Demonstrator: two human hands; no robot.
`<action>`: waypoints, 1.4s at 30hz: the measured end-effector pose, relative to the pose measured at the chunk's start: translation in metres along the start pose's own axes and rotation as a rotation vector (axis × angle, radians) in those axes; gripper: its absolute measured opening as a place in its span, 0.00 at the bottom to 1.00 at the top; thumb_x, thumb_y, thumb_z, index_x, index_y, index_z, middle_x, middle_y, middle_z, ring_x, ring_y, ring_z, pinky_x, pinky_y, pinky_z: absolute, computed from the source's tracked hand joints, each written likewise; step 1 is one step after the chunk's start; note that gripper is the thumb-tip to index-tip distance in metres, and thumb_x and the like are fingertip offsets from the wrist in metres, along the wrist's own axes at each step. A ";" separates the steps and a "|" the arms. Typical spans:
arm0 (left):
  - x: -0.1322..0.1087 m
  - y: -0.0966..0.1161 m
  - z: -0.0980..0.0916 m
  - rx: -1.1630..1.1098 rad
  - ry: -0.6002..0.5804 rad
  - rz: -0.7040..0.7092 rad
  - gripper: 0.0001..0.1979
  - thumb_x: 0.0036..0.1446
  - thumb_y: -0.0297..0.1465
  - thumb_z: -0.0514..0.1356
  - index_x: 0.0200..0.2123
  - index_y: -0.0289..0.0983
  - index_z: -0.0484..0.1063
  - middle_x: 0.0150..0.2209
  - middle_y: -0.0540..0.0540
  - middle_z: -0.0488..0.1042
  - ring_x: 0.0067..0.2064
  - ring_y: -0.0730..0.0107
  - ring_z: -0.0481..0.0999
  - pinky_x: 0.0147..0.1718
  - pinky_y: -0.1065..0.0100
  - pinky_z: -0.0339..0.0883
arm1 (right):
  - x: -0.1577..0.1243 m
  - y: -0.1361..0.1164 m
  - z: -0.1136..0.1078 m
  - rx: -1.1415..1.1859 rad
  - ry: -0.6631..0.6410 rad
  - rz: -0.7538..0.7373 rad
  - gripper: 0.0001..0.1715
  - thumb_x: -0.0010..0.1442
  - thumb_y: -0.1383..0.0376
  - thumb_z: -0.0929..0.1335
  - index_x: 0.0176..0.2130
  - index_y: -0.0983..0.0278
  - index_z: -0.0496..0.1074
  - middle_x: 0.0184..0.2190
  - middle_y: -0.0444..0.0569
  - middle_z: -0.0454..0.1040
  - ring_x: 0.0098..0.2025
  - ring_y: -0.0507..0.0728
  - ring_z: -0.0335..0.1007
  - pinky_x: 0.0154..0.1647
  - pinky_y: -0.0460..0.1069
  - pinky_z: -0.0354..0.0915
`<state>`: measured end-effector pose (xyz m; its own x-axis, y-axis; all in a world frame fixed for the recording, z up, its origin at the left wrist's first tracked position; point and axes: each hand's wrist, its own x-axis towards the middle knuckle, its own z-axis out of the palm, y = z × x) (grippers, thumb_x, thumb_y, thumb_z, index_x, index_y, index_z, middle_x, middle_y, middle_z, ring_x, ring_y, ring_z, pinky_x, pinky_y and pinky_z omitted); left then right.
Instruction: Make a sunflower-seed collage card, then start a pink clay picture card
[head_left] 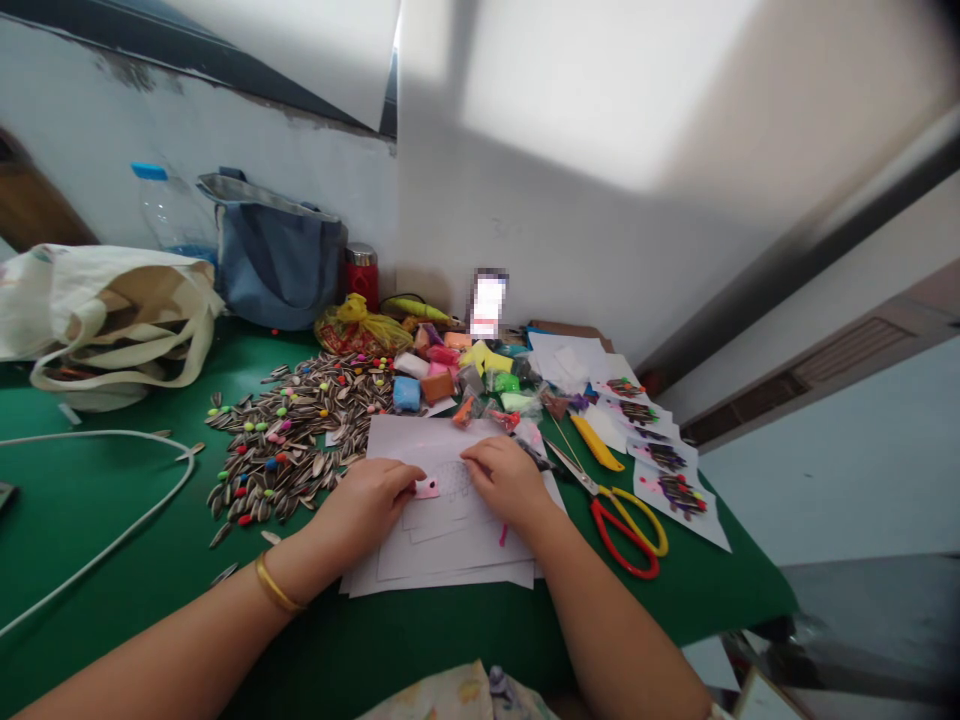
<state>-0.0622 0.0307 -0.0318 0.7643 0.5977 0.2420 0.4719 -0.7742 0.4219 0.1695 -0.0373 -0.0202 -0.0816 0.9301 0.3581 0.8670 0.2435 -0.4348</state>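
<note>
White sheets of paper [457, 555] lie stacked on the green tabletop, the top one bearing a pencil drawing [452, 482]. My left hand [375, 500] rests at the paper's left side, fingertips together at a small pink piece with a dark dot [428, 488]; whether they grip something is too small to tell. At the drawing's upper right is my right hand [502, 478], its fingers bent and pressed together on the paper. What it holds, if anything, is hidden. A small magenta strip [503, 535] lies beside the right wrist.
Sunflower seeds [300, 420] with colored pellets spread left of the paper. Packets of colored clay [436, 387] sit behind it. Scissors [626, 520], a yellow cutter [598, 443] and decorated cards [682, 495] are at right. Bags [277, 260], a bottle [169, 215] and a cable [142, 530] are at left.
</note>
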 end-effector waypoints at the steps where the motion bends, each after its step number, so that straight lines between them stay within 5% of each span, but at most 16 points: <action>1: 0.000 0.000 0.000 0.002 -0.001 0.005 0.11 0.59 0.25 0.58 0.43 0.39 0.77 0.39 0.45 0.81 0.42 0.60 0.78 0.43 0.63 0.65 | 0.000 0.000 0.000 0.000 0.000 -0.003 0.11 0.61 0.71 0.67 0.41 0.63 0.78 0.39 0.50 0.79 0.45 0.58 0.72 0.50 0.53 0.66; 16: 0.000 0.004 -0.001 0.086 -0.013 0.019 0.13 0.60 0.26 0.59 0.47 0.41 0.76 0.39 0.46 0.81 0.40 0.60 0.79 0.41 0.62 0.64 | 0.000 0.000 0.001 -0.005 -0.012 0.013 0.11 0.62 0.70 0.66 0.41 0.62 0.78 0.39 0.49 0.80 0.45 0.58 0.72 0.50 0.52 0.65; 24: 0.000 0.005 -0.004 0.071 -0.023 0.000 0.05 0.60 0.28 0.59 0.35 0.38 0.76 0.33 0.47 0.79 0.36 0.63 0.77 0.38 0.65 0.63 | 0.001 -0.001 0.000 -0.015 -0.032 0.014 0.11 0.61 0.71 0.67 0.41 0.63 0.78 0.39 0.49 0.79 0.45 0.58 0.72 0.50 0.52 0.65; 42: -0.001 0.004 -0.006 0.008 -0.064 -0.030 0.10 0.58 0.26 0.58 0.34 0.39 0.80 0.41 0.44 0.77 0.40 0.64 0.76 0.43 0.65 0.68 | 0.001 0.000 0.001 -0.019 -0.048 0.019 0.11 0.62 0.71 0.67 0.41 0.62 0.78 0.39 0.49 0.79 0.45 0.57 0.71 0.50 0.51 0.65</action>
<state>-0.0638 0.0286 -0.0247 0.7763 0.6064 0.1725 0.4984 -0.7578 0.4210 0.1691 -0.0361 -0.0211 -0.0877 0.9468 0.3097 0.8778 0.2204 -0.4253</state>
